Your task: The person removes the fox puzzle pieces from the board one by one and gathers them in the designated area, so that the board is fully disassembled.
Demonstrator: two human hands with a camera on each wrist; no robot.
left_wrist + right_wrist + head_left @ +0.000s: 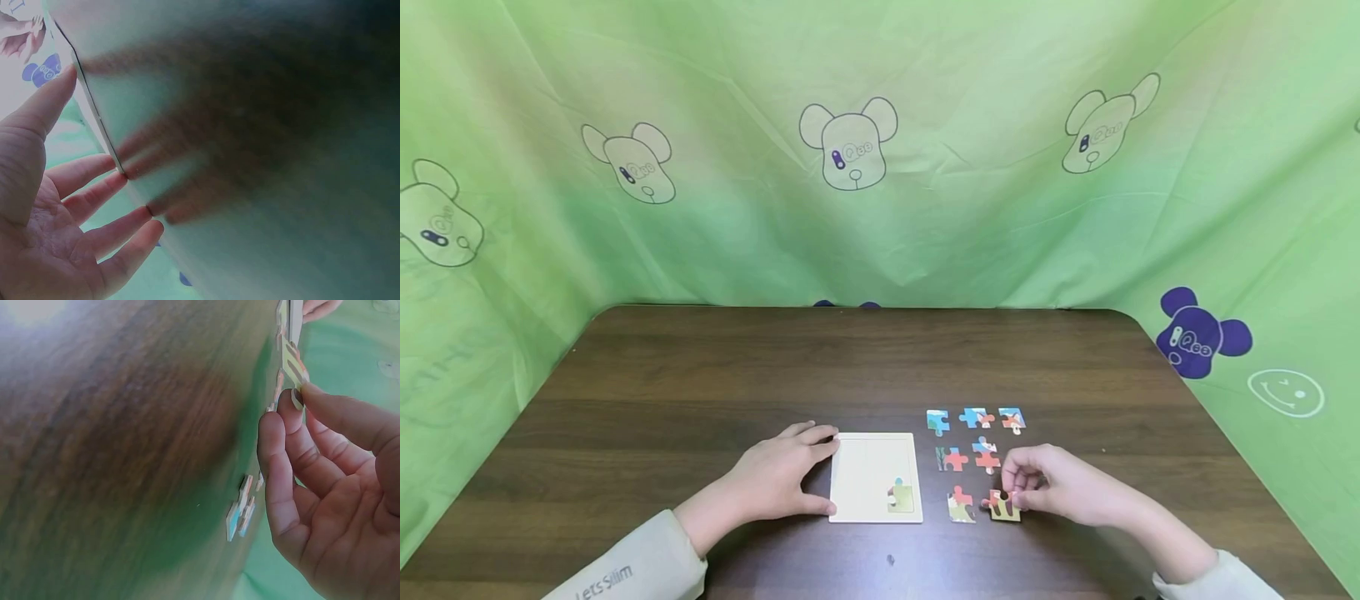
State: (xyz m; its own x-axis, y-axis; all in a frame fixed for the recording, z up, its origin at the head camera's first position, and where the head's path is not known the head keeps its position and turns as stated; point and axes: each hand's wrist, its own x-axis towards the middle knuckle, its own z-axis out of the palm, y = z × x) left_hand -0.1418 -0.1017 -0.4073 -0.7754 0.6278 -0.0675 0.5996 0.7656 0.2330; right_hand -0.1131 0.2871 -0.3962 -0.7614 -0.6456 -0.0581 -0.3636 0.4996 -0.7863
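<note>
A pale puzzle tray [865, 475] lies on the table, with one jigsaw piece [901, 498] in its lower right corner. My left hand [778, 473] rests against the tray's left edge, thumb and fingers spread along it; the left wrist view shows the fingers [100, 234] nearly straight at that edge. Right of the tray, my right hand [1051, 483] pinches a yellow, brown-striped jigsaw piece [1004, 510] between thumb and fingers. In the right wrist view this striped piece [291, 365] is tilted up at the fingertips. Whether it touches the table I cannot tell.
Several loose jigsaw pieces lie right of the tray, among them a blue one [937, 421], a red one [987, 456] and a red-and-green one [960, 505]. The brown wooden table [700, 375] ends at a green curtain [737, 208] printed with bear heads.
</note>
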